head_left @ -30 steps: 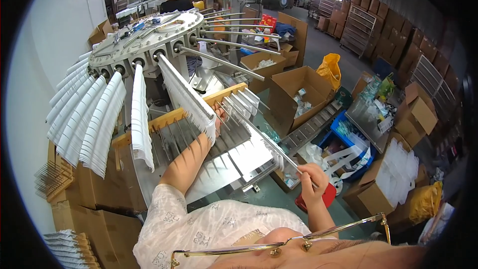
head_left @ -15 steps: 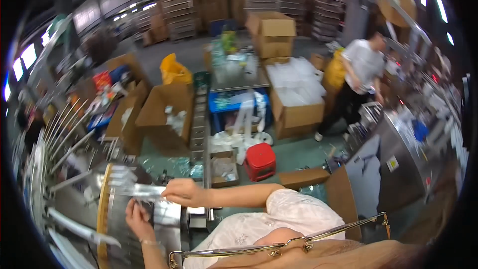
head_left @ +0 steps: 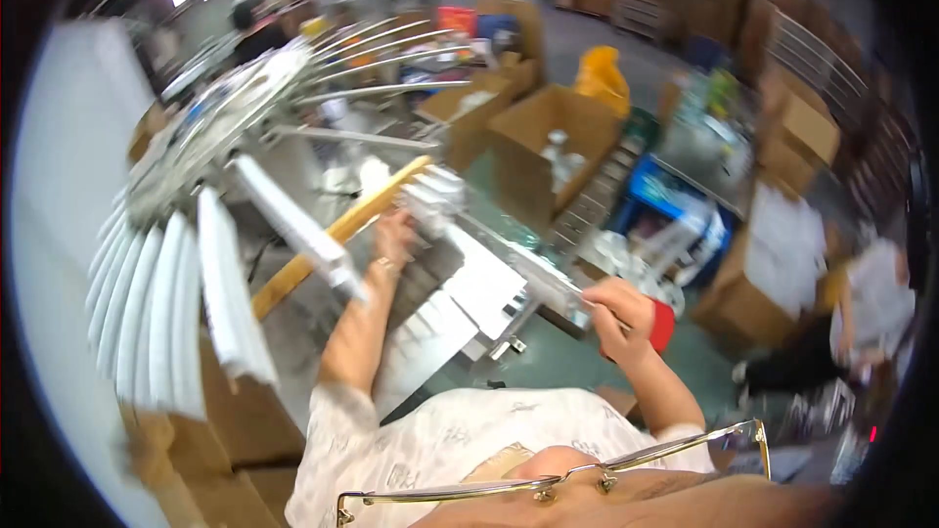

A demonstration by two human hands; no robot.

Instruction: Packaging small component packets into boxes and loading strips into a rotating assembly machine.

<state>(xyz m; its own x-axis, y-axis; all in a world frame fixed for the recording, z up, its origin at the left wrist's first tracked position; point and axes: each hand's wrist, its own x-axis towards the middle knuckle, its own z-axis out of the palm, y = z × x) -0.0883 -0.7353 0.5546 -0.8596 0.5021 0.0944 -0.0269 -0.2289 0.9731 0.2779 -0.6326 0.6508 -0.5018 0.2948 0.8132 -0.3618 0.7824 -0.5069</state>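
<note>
Swung back left, right hand [head_left: 618, 308] grips clear strip [head_left: 548, 279].

White racks [head_left: 176, 303] crowd left of the metal worktop [head_left: 469, 303]; cardboard boxes [head_left: 548, 137] block beyond it; bare green floor [head_left: 558, 362] lies open just right.

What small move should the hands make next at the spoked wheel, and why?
Probably slide the clear packet further along the metal rod. The right hand grips its near end, the left hand rests by the far end near the wooden bar, and the packet looks only partly on.
</note>
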